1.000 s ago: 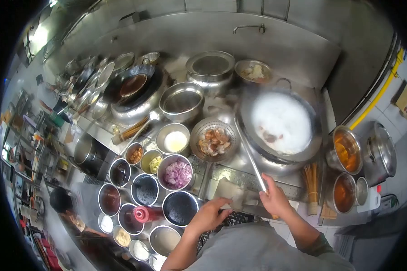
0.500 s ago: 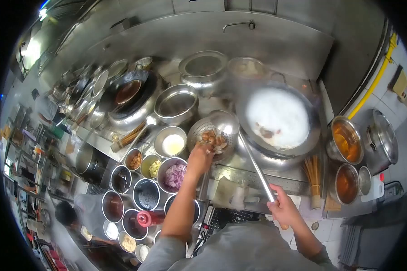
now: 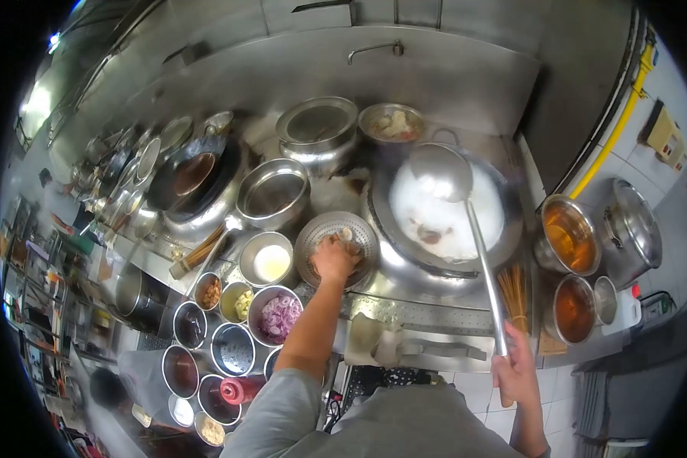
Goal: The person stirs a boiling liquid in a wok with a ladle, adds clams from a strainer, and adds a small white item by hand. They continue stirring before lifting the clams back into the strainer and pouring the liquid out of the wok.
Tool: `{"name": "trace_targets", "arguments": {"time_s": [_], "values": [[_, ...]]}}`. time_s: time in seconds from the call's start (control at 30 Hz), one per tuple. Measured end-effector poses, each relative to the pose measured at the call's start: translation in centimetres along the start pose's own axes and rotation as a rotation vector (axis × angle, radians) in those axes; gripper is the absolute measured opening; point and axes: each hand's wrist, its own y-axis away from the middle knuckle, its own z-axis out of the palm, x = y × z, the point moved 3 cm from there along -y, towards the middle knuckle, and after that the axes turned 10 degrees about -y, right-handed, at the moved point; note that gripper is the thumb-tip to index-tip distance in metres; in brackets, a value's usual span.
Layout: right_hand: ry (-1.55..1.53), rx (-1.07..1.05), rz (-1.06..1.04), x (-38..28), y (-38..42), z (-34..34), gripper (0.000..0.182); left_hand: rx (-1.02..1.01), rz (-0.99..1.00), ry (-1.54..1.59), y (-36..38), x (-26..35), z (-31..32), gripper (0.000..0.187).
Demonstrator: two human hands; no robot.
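My left hand (image 3: 334, 259) reaches down into a perforated steel colander (image 3: 310, 238), on brown, mushroom-like pieces (image 3: 348, 235). Its fingers are curled over the pieces, and their tips are hidden. In my right hand (image 3: 516, 368) is the handle of a long ladle (image 3: 485, 263). The ladle's bowl (image 3: 441, 172) hangs over the upper part of a large wok (image 3: 382, 210). White, foamy liquid (image 3: 473, 206) fills the wok, with a few brown pieces near its lower left.
Bowls of chopped red onion (image 3: 279, 314) and pale liquid (image 3: 272, 262) stand left of the colander. A bamboo brush (image 3: 514, 294) and pots of orange liquid (image 3: 570, 238) are at right. A second wok (image 3: 233, 168) and people (image 3: 59, 200) are at left.
The ladle has moved from beside the colander to over the wok, and my right hand has shifted right. My left hand is lower in the colander. The camera view has shifted.
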Motion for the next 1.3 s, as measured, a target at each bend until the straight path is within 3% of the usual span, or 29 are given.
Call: {"name": "trace_targets", "arguments": {"time_s": [0.1,0.2,0.27,0.3,0.43,0.53,0.63,0.73,0.83,0.87,0.93,1.03,1.13,1.2,1.3], "values": [[-0.033,0.054,-0.009,0.4,0.1,-2.3,0.068,-0.141,0.073,0.085,0.1,-0.5,-1.7,0.054],[-0.059,0.103,-0.016,0.9,0.1,-4.2,0.067,0.139,0.197,0.125,-0.3,-3.4,2.5,0.037],[-0.062,0.11,-0.028,1.1,-0.4,-5.3,0.065,0.066,0.087,0.062,0.8,-3.2,-0.8,0.037],[-0.062,0.122,-0.036,1.2,-0.5,-6.0,0.064,0.03,0.038,0.033,1.5,-2.3,-3.3,0.036],[-0.018,0.136,-0.042,-0.2,-2.4,-7.3,0.061,-0.049,0.206,0.312,3.0,4.3,-12.0,0.019],[0.031,0.182,0.015,-2.4,-6.0,-6.3,0.059,-0.001,0.413,0.525,3.5,10.8,-14.9,0.038],[0.043,0.157,0.021,-1.6,-10.4,-6.9,0.058,0.189,0.426,0.555,6.0,15.8,-18.2,0.031],[0.263,0.183,0.02,-2.1,-12.6,-7.1,0.059,0.156,0.464,0.636,10.0,17.4,-18.9,0.028],[0.379,0.162,0.014,-1.8,-14.9,-7.3,0.06,-0.079,0.556,0.647,13.7,18.5,-16.9,0.028],[0.42,0.13,0.011,-1.4,-15.7,-7.3,0.06,-0.056,0.573,0.713,14.7,19.3,-16.8,0.025],[0.186,0.043,0.136,-0.3,-16.8,-7.4,0.058,-0.058,0.613,0.71,16.1,20.2,-15.1,0.011],[-0.147,-0.071,0.294,-0.3,-16.0,-7.2,0.054,0.125,0.679,0.677,17.1,21.4,-16.2,0.022],[-0.61,-0.145,0.39,1.8,-15.2,-8.8,0.046,0.169,0.625,0.613,17.0,22.6,-16.4,0.033],[-0.874,-0.196,0.456,3.6,-14.8,-9.7,0.039,0.126,0.594,0.543,16.6,23.4,-15.4,0.03],[-0.884,-0.185,0.46,4.0,-13.3,-10.0,0.037,0.039,0.59,0.372,15.8,24.0,-13.1,0.029]]}}
